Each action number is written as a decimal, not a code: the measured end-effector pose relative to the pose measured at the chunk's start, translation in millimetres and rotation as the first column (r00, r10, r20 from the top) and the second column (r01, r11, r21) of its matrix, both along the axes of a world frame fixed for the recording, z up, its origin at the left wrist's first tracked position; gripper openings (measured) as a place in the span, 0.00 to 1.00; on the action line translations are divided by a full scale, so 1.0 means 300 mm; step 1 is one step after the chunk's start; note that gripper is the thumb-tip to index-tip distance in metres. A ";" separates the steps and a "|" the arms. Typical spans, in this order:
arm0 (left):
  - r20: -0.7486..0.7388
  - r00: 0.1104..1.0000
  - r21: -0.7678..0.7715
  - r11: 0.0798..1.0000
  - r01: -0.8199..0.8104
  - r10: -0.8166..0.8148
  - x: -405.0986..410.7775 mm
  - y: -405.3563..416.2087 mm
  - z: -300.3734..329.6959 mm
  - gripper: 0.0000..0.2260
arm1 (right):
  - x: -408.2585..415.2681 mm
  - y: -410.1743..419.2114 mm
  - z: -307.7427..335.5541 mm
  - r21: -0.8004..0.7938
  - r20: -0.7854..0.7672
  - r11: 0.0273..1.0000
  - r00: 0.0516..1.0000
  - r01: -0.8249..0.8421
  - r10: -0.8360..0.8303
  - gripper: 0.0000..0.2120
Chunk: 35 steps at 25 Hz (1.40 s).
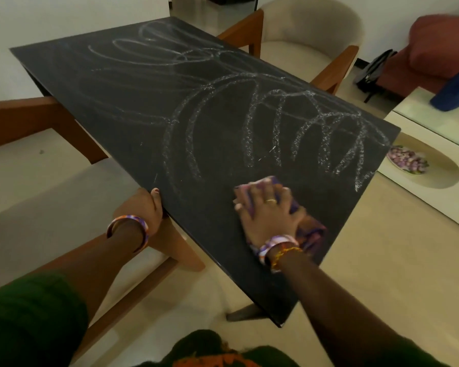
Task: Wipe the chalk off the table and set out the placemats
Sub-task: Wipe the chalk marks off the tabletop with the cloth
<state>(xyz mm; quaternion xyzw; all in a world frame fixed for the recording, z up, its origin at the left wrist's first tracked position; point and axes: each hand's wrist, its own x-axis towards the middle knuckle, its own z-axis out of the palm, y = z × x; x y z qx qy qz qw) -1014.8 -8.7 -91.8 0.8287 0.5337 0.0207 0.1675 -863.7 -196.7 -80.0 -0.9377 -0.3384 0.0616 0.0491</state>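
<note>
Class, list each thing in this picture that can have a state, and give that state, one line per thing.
Table: mostly covered in chalk scribbles, near end dark.
Cloth: bunched, pressed flat onto the table under the right hand.
Right hand: fingers spread, pressing the cloth.
Left hand: gripping the table's edge.
Placemats: none visible.
</note>
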 end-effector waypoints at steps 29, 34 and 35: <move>0.034 0.992 -0.042 0.992 0.122 -0.121 -0.042 -0.021 0.018 0.21 | -0.293 -0.409 -0.039 -0.095 0.120 0.951 0.945 -0.294 0.304 0.29; 0.029 0.994 -0.098 0.989 0.110 -0.108 -0.048 -0.025 0.029 0.20 | -0.317 -0.294 -0.018 -0.097 0.082 0.962 0.961 -0.255 0.263 0.32; 0.044 0.995 -0.120 0.988 0.097 -0.092 -0.048 -0.024 0.032 0.19 | -0.312 -0.231 -0.013 -0.096 0.045 0.954 0.957 -0.283 0.288 0.32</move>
